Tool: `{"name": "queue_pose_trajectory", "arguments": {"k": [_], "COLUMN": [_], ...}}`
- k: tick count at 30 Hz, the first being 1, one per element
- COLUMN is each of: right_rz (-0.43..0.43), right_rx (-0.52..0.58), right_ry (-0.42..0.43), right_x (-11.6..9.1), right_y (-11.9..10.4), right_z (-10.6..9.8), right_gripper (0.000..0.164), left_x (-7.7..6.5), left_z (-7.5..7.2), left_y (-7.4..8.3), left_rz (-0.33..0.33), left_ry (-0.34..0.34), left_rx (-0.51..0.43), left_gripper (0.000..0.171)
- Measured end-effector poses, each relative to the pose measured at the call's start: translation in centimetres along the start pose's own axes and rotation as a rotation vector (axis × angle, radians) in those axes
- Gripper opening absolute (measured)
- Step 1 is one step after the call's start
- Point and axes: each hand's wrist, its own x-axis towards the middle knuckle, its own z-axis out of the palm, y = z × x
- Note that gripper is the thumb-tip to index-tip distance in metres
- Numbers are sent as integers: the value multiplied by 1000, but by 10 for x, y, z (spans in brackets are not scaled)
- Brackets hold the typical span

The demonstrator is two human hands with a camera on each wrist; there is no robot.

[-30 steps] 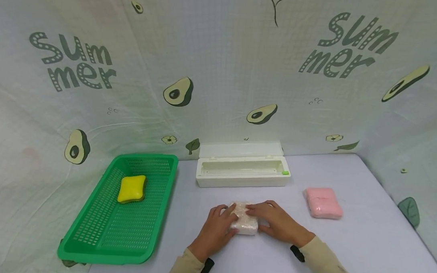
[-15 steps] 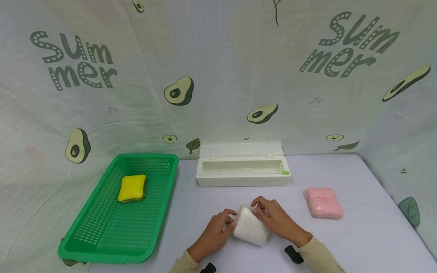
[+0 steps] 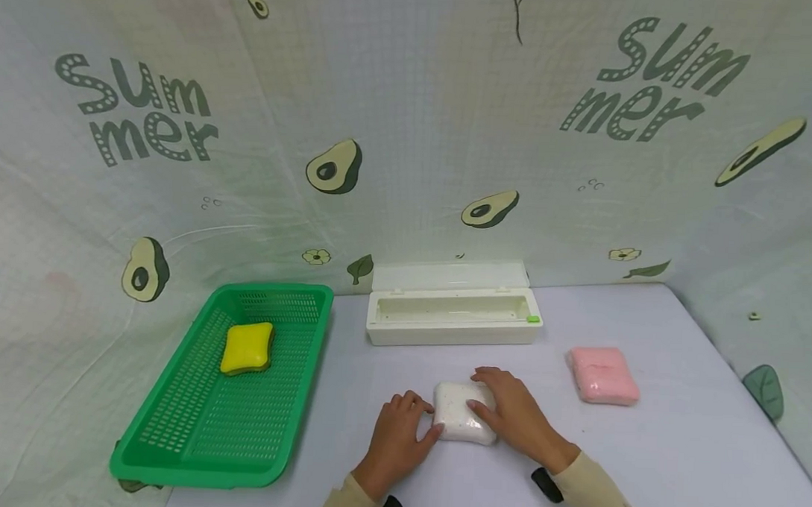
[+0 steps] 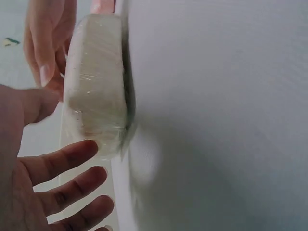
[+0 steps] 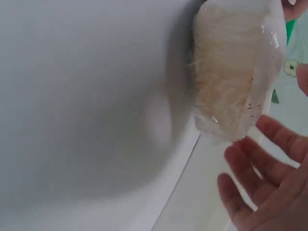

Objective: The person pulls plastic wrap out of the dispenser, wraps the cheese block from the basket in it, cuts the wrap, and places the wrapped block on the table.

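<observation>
On the table between both hands lies a white cushion-shaped block (image 3: 463, 414) wrapped in clear film. Its side in the left wrist view, where the block (image 4: 96, 72) fills the upper left, shows wrinkled, shiny film. My left hand (image 3: 399, 438) is at its left edge, thumb near the front corner and fingers spread loosely. At the right and far side, my right hand (image 3: 517, 415) lies with the thumb over the top. In the right wrist view its fingers (image 5: 245, 173) reach the block's far end, straight and slightly parted. A pink wrapped block (image 3: 604, 375) sits farther right.
Behind the hands stands a long white film dispenser (image 3: 454, 335), lid raised, with a green slider (image 3: 533, 319) on its front edge. A green perforated basket (image 3: 267, 469) at the left holds a yellow cushion-shaped block (image 3: 247, 348). A printed cloth (image 3: 410, 134) hangs behind.
The white block was tilted up half a second ago and now lies flat, a smooth face upward, slightly right of its earlier place. Both hands have followed it and loosened their fingers.
</observation>
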Motion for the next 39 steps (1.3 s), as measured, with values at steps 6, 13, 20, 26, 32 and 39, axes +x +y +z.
{"name": "queue_pose_trajectory", "arguments": {"k": [6,13,20,26,32,39], "right_rz": [60,159,200,153,183,349], "right_rx": [-262,-305,-255,-253,-262,-234], "right_ry": [99,88,78,104,73,-56], "right_x": [-27,-47,-73,-101,-123,-139], "right_y": [-11,-16,10,48,76,101], "right_z": [-1,-4,-30,-54,-78,-107], "right_gripper": [76,67,63,65,62,66], "left_x": [-1,1,9,17,24,32], "left_z": [2,3,24,43,59,74], "left_y": [10,28,56,93,126,154], "left_rz": [18,85,197,321,424,509], "left_ry": [0,40,-7,-24,4,-35], "left_rx": [141,179,202,269,319,339], "left_gripper": [41,39,38,32,30,34]}}
